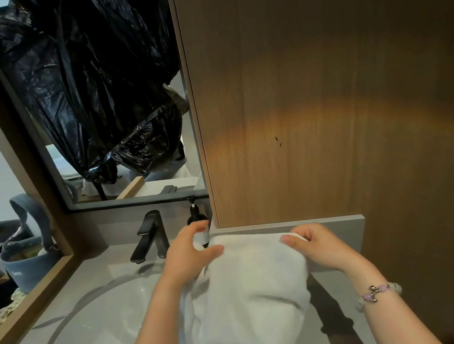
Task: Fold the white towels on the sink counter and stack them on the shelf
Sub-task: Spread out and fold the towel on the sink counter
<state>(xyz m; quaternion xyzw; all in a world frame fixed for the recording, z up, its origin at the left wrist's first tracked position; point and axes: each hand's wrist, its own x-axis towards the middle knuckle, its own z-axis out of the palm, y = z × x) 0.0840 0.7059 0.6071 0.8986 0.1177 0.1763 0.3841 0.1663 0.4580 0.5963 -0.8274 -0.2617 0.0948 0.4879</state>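
A white towel (253, 292) hangs between my two hands above the right side of the sink counter (72, 302), its lower part bunched and drooping toward the basin. My left hand (191, 253) pinches the towel's top left corner between thumb and fingers. My right hand (313, 244) pinches the top right corner; a beaded bracelet sits on that wrist. The top edge of the towel lies level with a grey ledge (342, 221) under the wooden cabinet.
A black faucet (150, 236) stands behind the round basin (116, 307), with a dark soap dispenser (197, 222) right behind my left hand. A wooden cabinet panel (324, 86) fills the right. A mirror (95, 102) reflects black plastic bags. A blue bag (29, 261) sits at far left.
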